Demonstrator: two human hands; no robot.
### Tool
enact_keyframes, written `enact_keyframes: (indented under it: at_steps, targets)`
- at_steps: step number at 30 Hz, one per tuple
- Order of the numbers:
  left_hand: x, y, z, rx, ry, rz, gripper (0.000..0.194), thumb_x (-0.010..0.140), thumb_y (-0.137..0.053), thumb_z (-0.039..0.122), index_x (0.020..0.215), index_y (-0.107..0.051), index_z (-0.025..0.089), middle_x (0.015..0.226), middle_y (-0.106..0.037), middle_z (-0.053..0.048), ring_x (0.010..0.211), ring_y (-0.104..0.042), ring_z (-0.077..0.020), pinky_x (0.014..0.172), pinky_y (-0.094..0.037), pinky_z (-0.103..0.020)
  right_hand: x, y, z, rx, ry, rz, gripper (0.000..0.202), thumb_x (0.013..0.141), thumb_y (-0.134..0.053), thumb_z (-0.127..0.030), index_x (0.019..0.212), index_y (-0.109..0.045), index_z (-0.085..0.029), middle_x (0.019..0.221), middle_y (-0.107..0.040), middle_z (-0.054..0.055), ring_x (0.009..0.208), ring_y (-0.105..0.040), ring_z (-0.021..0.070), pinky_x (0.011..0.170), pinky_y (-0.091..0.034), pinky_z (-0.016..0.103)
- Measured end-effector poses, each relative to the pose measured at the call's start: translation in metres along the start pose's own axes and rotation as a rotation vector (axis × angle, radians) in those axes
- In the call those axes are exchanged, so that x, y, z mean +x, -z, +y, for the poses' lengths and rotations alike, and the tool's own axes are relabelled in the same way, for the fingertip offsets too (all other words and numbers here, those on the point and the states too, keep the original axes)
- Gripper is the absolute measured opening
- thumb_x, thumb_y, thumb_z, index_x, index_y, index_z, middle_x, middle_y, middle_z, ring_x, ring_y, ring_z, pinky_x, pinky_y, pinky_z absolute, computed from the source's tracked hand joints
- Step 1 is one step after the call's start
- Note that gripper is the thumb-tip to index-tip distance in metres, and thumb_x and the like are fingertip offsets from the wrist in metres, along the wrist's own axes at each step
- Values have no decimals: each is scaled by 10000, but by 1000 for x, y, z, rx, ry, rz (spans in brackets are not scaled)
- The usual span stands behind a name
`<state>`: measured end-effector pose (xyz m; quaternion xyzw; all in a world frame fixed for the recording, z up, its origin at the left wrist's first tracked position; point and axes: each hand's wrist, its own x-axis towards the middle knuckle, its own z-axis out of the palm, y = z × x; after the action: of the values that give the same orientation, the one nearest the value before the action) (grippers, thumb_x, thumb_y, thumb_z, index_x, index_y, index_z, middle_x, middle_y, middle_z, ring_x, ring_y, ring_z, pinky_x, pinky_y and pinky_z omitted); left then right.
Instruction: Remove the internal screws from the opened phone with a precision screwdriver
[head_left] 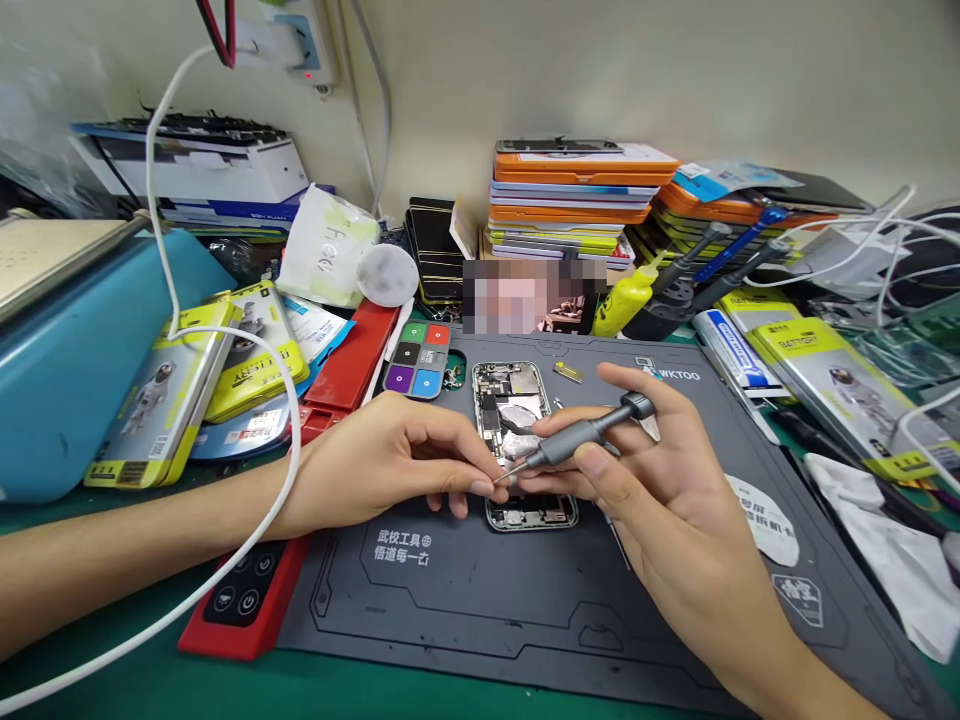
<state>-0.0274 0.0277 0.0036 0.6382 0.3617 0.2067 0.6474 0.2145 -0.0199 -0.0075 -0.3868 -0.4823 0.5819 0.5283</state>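
Observation:
An opened smartphone [517, 385] lies on the grey work mat, its circuit board and inner parts bare. Over its lower half, my right hand [667, 480] holds a small grey precision screwdriver [577, 440], tilted with the tip down to the left. My left hand [397, 460] comes in from the left, thumb and forefinger pinched together right at the screwdriver's tip. Whatever sits between those fingertips is too small to make out. Both hands cover part of the phone's middle. Just above the phone to the right lies a small yellowish metal piece [568, 372].
A white cable [289, 420] loops across my left forearm. Left of the mat [450, 620] stand a red device [225, 630] and a coloured-square tray [416, 360]. Battery packs [847, 390], a yellow bottle [626, 300], a tool holder [664, 305] and stacked boxes [570, 190] line the back and sides.

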Motion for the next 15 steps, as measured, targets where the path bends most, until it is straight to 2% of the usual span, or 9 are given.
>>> enact_keyframes:
  at_steps: [6,10,15]
  targets:
    - [-1,0,0,19,-2,-7,104,984,-735,206,998,-836,181,956,-839,-13,734,-749,-90,680,-582,-158,2,-1,0,-16,24,-11,407,1049,-646,-220,1415,-496,-314,1077,-788,40,886,-840,173,844,-717,290]
    - [-1,1,1,19,-10,-25,110,990,-735,211,1011,-841,194,903,-830,4,736,-749,-91,667,-572,-152,2,2,0,11,19,-30,419,1051,-636,-216,1431,-488,-313,1094,-789,43,887,-845,188,851,-720,315]
    - [0,1,1,63,-62,-45,127,966,-765,191,1070,-830,223,1018,-831,19,827,-743,-92,787,-584,-166,3,6,-3,25,26,-13,436,1053,-605,-192,1457,-485,-303,1090,-793,51,858,-838,189,829,-724,318]
